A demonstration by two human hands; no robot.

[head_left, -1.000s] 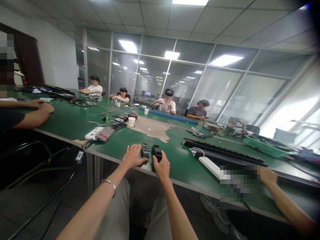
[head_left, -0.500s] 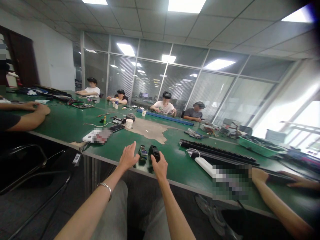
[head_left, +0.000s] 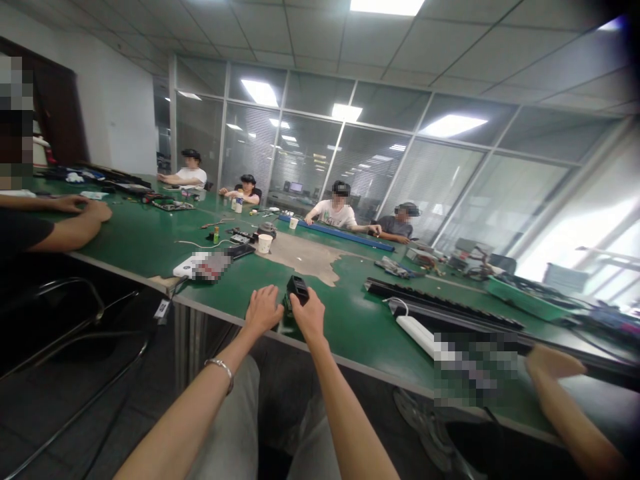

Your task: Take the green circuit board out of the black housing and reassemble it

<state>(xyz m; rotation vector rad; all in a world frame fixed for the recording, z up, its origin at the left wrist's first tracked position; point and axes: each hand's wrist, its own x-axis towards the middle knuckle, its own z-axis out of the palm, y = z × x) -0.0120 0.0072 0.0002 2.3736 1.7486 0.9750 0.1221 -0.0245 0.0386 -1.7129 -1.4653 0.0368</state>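
Note:
My right hand is closed around a small black box-like device and holds it just above the near edge of the green table. My left hand sits right beside it, fingers curled over a second small dark device that is almost wholly hidden between the two hands. A silver bracelet is on my left wrist.
A white power strip and long black keyboards lie to the right. A paper cup and small parts sit further back. Other people sit round the table; a neighbour's arm rests at right, another's arms at left.
My right hand lifted the black device and carried it left toward my left hand. My left hand closed in over the other small device.

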